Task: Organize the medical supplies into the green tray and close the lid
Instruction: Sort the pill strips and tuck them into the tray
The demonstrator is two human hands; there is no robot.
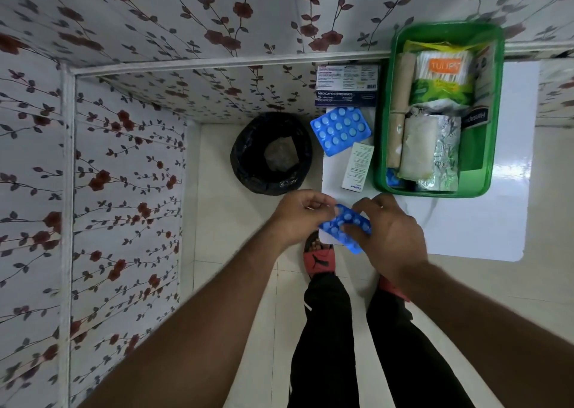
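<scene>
The green tray (494, 103) stands on the white table (484, 221) at the upper right, holding a cotton-bud pack, bandage rolls, foil strips and other packets. Left of it on the table lie a blue pill strip (340, 130), a small white medicine box (357, 167) and a dark blue dressings box (346, 86). In front of the tray, over the table's near left corner, my left hand (298, 216) and my right hand (391, 236) both grip a second blue pill strip (346, 226). No lid is visible.
A bin lined with a black bag (271, 153) sits on the floor just left of the table. Floral-papered walls enclose the left and far sides. My legs and red sandals (320, 258) are below the hands.
</scene>
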